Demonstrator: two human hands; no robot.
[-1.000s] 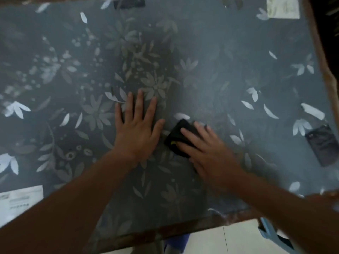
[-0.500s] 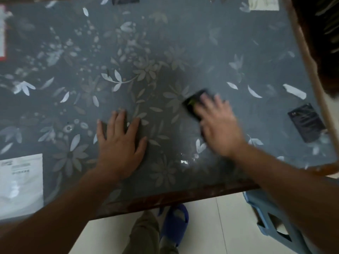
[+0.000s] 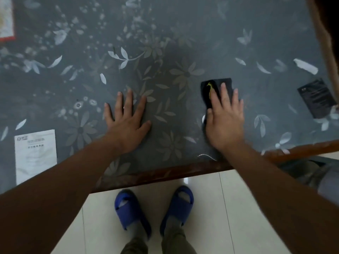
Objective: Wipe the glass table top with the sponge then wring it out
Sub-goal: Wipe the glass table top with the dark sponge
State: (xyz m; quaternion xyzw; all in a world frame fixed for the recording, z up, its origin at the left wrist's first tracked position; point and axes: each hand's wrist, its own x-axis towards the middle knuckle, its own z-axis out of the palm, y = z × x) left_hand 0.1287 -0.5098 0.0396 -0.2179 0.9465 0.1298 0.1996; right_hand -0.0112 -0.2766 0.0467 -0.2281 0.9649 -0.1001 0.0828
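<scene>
1. Grey-blue glass table (image 3: 183, 24) with a pale flower-and-leaf pattern fills most of our view; its dark brown wooden edge (image 3: 165, 174) runs along the near side.
2. Our left hand (image 3: 126, 123) lies palm down on the glass, fingers straight and spread; its grip is loose and holds nothing.
3. Our right hand (image 3: 224, 121) lies to the right of it, well apart, pressing flat on a black rectangular sponge with a yellow mark (image 3: 216, 82).
4. That sponge rests on the glass near the table's near edge, its far end showing past the fingertips. The fingers lie straight over it, so the grip is not curled round it.
5. A white printed paper leaflet (image 3: 35, 154) lies at the near left of the table.
6. A black card with small print (image 3: 316, 98) lies at the right.
7. Below the table edge we see two blue open-toed slippers (image 3: 131, 211) on a pale tiled floor (image 3: 238, 208).
</scene>
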